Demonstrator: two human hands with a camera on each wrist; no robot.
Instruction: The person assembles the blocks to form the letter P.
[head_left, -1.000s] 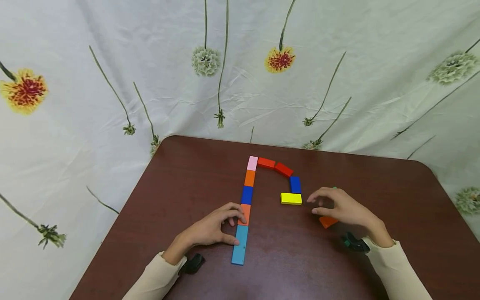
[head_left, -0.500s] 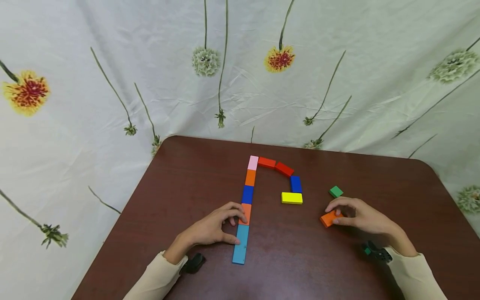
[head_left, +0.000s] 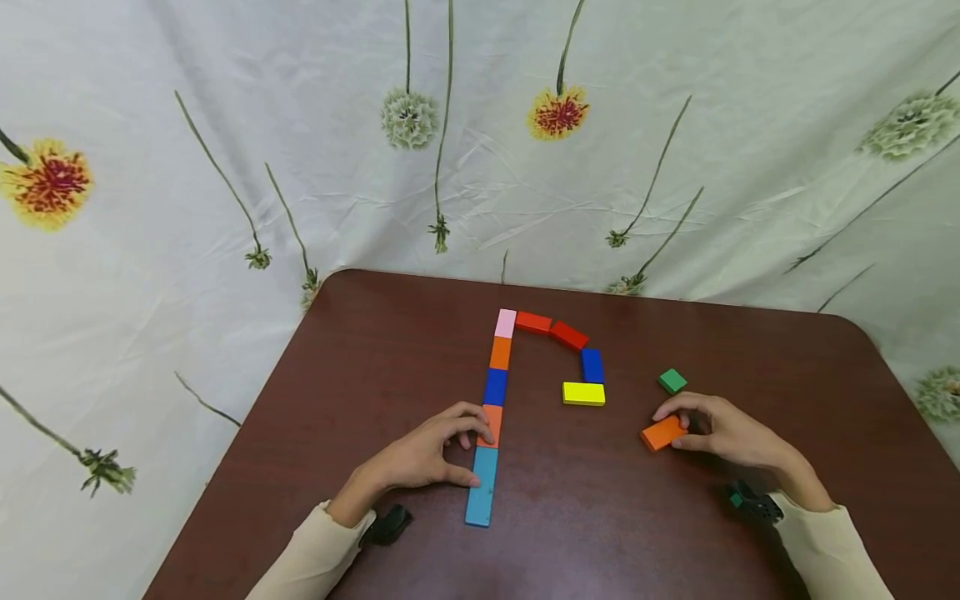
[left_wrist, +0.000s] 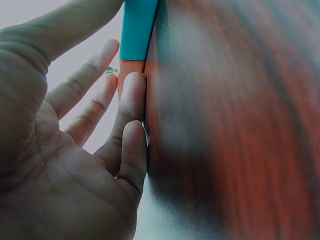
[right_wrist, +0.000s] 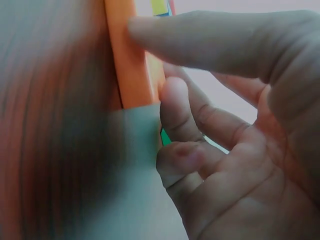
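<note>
On the table, my right hand (head_left: 731,429) holds an orange block (head_left: 663,433) between thumb and fingers. The right wrist view has the thumb against one side of that orange block (right_wrist: 131,60) and the fingers at its other side. My left hand (head_left: 423,450) rests along a row of blocks, its fingertips on a light orange block (head_left: 491,417) and its thumb at the edge of a teal block (head_left: 482,487). In the left wrist view the left fingers (left_wrist: 132,100) lie extended, touching the blocks' side.
The row continues away with blue (head_left: 495,387), orange (head_left: 500,353) and pink (head_left: 506,322) blocks. From the pink one curve two red blocks (head_left: 534,322), a blue block (head_left: 592,366) and a yellow block (head_left: 583,393). Beyond my right hand lies a green block (head_left: 672,381). A flowered cloth hangs behind the table.
My right hand has moved from beside the yellow block to the right and back to the orange block and taken hold of it. The left hand stays in place.
</note>
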